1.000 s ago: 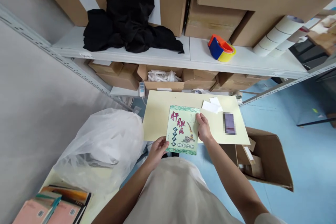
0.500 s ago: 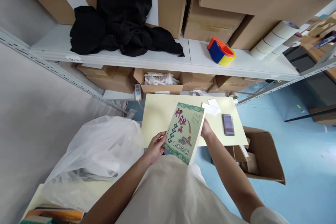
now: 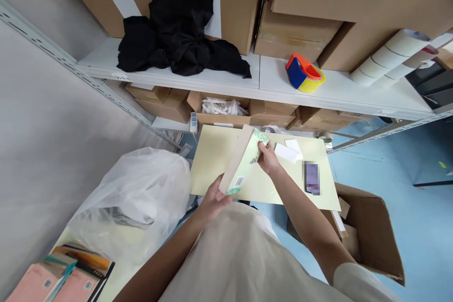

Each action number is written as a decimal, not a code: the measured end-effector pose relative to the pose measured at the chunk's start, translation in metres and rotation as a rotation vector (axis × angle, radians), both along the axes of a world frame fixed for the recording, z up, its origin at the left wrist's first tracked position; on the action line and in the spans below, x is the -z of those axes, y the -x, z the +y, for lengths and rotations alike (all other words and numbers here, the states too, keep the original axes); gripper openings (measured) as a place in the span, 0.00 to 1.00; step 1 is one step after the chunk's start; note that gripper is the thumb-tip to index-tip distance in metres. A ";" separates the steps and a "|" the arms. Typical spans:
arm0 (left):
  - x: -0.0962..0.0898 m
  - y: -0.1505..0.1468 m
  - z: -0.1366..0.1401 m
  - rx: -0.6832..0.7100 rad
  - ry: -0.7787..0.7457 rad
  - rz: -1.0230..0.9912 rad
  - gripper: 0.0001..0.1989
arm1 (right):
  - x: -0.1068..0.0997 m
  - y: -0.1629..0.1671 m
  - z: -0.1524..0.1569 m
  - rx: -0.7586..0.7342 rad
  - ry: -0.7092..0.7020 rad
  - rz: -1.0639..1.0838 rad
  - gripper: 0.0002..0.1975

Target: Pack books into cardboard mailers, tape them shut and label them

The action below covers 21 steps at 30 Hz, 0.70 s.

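A thick book (image 3: 244,163) with a pale green cover is held tilted above the front of the cream table (image 3: 208,151). Its back cover with a barcode and its page edges show. My left hand (image 3: 213,198) grips the lower left corner, fingers partly hidden beneath it. At the upper right edge my right hand (image 3: 268,156) holds the book, its thumb on the cover. White paper slips (image 3: 288,151) and a blurred dark phone-like item (image 3: 312,178) lie on the table to the right of my right hand.
Ahead stands a shelf (image 3: 219,80) bearing black cloth (image 3: 184,33), a tape dispenser (image 3: 304,73), label rolls (image 3: 391,56) and cardboard boxes (image 3: 300,33). At left are a plastic bag (image 3: 141,184) and stacked books (image 3: 71,278). An open carton (image 3: 378,226) sits on the floor at right.
The book has been turned over from its front cover to its back. My right hand has shifted to the book's upper edge. The view has moved slightly, showing more books at lower left.
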<state>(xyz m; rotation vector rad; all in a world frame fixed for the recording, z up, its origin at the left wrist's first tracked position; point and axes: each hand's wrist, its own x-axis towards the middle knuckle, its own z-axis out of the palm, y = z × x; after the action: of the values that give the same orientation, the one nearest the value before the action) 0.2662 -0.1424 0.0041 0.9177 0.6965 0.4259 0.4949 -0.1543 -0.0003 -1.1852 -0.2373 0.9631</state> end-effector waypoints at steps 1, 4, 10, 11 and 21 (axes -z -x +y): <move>0.002 0.000 0.000 -0.036 -0.089 0.052 0.40 | -0.003 -0.003 -0.001 0.015 0.023 -0.008 0.31; 0.012 0.000 0.002 -0.128 -0.237 0.161 0.32 | -0.014 -0.010 -0.008 -0.014 0.075 -0.018 0.25; 0.025 0.005 0.009 -0.086 -0.087 0.275 0.35 | -0.030 -0.029 -0.033 -0.228 0.111 -0.073 0.18; 0.026 0.005 0.009 -0.082 -0.063 0.265 0.36 | -0.032 -0.032 -0.035 -0.230 0.119 -0.089 0.19; 0.026 0.005 0.005 -0.140 0.043 0.178 0.30 | -0.028 -0.030 -0.038 -0.178 0.132 -0.124 0.18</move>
<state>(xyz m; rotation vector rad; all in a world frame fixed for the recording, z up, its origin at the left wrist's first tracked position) 0.2613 -0.1370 -0.0223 0.8759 0.9337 0.4547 0.5251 -0.1926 0.0276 -1.3642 -0.3878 1.0739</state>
